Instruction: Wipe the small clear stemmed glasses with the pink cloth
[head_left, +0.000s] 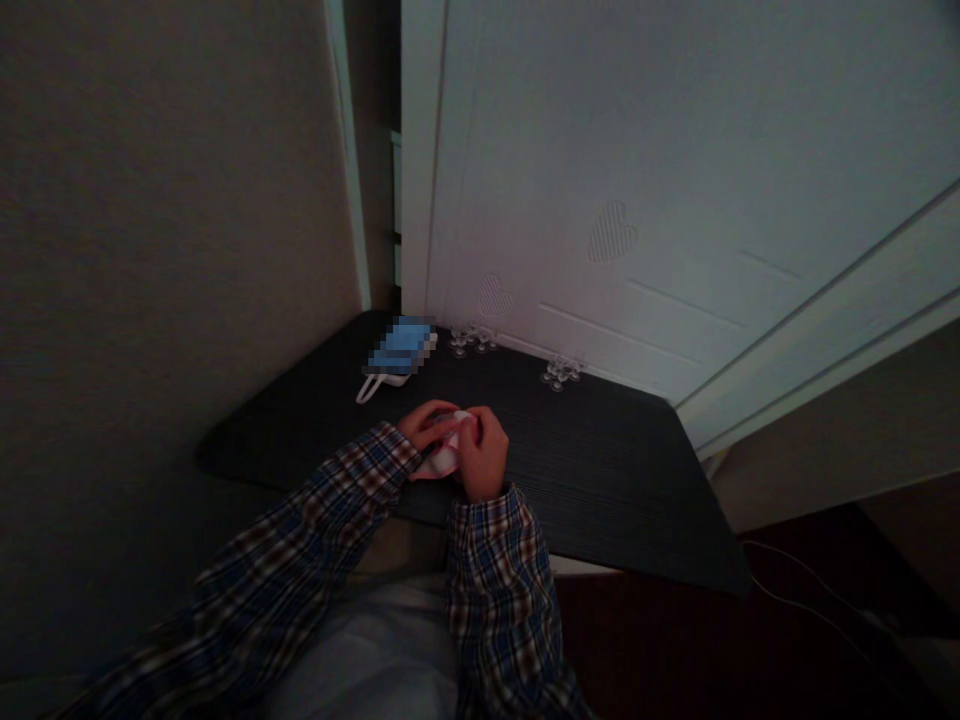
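Above the near part of a dark table [585, 480], my two hands are close together around a small, soft-looking pink and white thing [445, 459]. The dim light does not show its kind. My left hand [429, 424] has its fingers closed on the upper left side of it. Curled around its right side, my right hand [485, 455] presses its fingers toward the left hand. Some of the pink and white thing is hidden behind the fingers.
A phone with a blurred blue screen [403, 346] lies at the back left with a white cable loop [367, 388]. Clear knobby plastic pieces stand in two clusters, one [472, 340] left and another [562, 373] right, by the white panel [525, 200]. A wall [187, 200] borders the left.
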